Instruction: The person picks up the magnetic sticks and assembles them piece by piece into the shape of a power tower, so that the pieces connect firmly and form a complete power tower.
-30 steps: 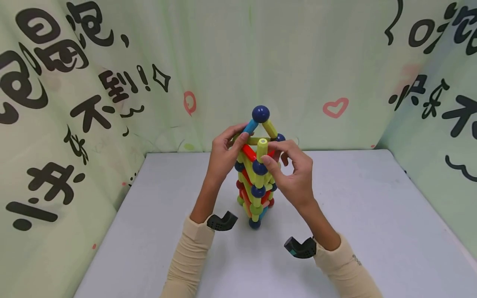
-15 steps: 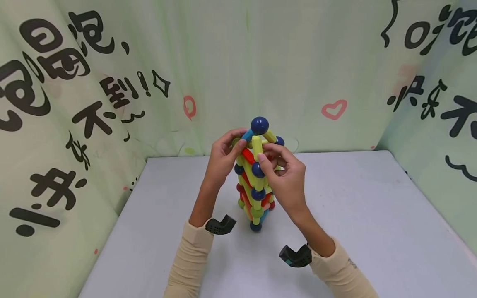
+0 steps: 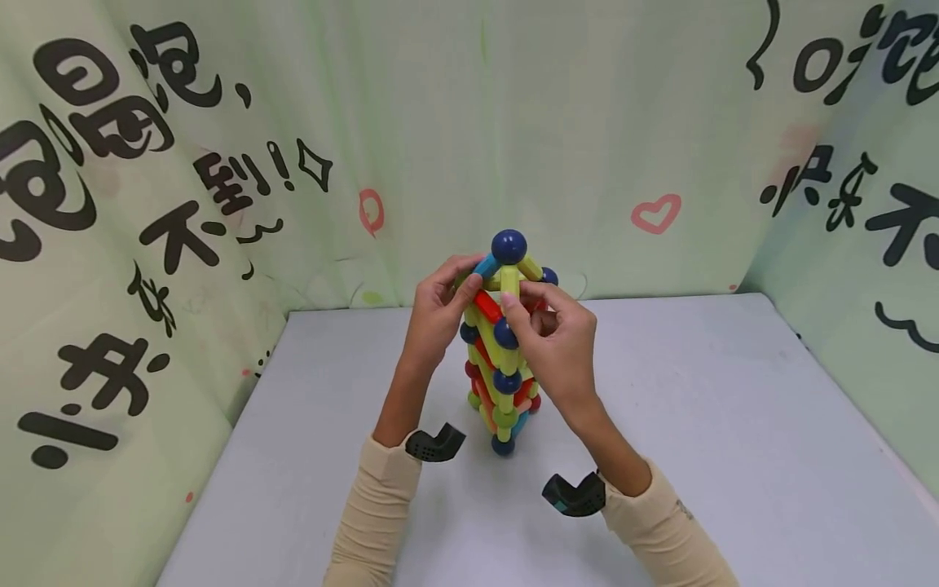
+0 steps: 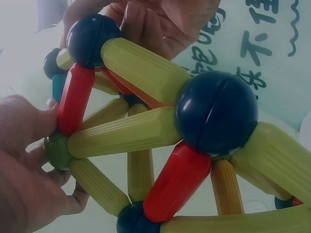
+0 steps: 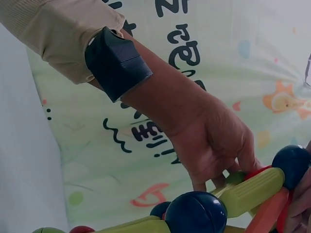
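Note:
A tall tower of magnetic building sticks and balls (image 3: 507, 381) stands on the table, with red, yellow-green, orange and blue sticks joined by mostly dark blue balls. My left hand (image 3: 438, 310) holds its upper left corner, thumb by the blue stick (image 3: 487, 266). In the left wrist view its fingers curl round a green ball (image 4: 59, 150). My right hand (image 3: 561, 346) pinches an upright yellow-green stick (image 3: 509, 279) above a dark blue ball (image 3: 504, 333). That stick's upper end overlaps the underside of the top blue ball (image 3: 509, 246) in the head view.
The white table (image 3: 697, 424) spreads around the tower. A pale green curtain (image 3: 572, 147) with black lettering and red drawings hangs behind and at both sides. Each wrist wears a black camera, the left one (image 3: 436, 444) close to the tower's base.
My right hand has shifted left and its thumb now lies against the yellow-green stick. The stick has swung more upright, its end nearer the top ball. My left hand keeps its hold.

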A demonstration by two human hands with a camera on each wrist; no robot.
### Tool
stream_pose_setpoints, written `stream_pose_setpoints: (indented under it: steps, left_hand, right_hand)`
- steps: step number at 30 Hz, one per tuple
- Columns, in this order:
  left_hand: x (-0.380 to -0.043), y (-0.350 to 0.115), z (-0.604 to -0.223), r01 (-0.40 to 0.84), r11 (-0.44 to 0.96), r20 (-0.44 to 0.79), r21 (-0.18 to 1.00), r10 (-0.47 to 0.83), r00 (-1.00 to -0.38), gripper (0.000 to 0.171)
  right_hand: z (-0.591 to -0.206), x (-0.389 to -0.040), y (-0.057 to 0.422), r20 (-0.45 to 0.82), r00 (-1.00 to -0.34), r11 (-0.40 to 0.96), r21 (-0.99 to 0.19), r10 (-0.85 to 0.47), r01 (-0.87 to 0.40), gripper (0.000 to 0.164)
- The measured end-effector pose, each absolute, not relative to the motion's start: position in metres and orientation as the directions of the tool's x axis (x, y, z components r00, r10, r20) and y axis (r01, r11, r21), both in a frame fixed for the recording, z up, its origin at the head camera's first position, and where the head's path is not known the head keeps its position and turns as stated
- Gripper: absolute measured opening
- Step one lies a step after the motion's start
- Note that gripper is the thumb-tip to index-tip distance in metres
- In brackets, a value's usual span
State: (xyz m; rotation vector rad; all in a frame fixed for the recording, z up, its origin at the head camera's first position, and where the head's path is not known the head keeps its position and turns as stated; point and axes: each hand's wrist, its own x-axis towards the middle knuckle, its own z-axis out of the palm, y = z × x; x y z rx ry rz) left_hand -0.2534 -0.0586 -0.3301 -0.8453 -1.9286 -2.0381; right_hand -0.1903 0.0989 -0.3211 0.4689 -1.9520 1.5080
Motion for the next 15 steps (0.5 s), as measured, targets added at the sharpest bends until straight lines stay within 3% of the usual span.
stream_pose_setpoints:
  steps: [10,13,15]
  left_hand:
    - [-0.256,-0.067,-0.333,0.527,-0.098,0.534,0.844,0.246,-0.809,0.038]
    - [-0.258,-0.073,-0.341,0.561,-0.019,0.551,0.827,0.224,-0.804,0.039]
    - [-0.259,-0.08,-0.347,0.603,0.106,0.579,0.79,0.192,-0.792,0.039]
  right_hand:
    - [-0.325,-0.191,0.103,0.683,-0.727,0.243,-0.719,0.073,-0.651,0.025]
    - [-0.33,-0.191,0.111,0.721,-0.683,0.228,-0.688,0.115,-0.689,0.026]
    - [-0.335,-0.193,0.12,0.747,-0.646,0.252,-0.663,0.157,-0.705,0.025]
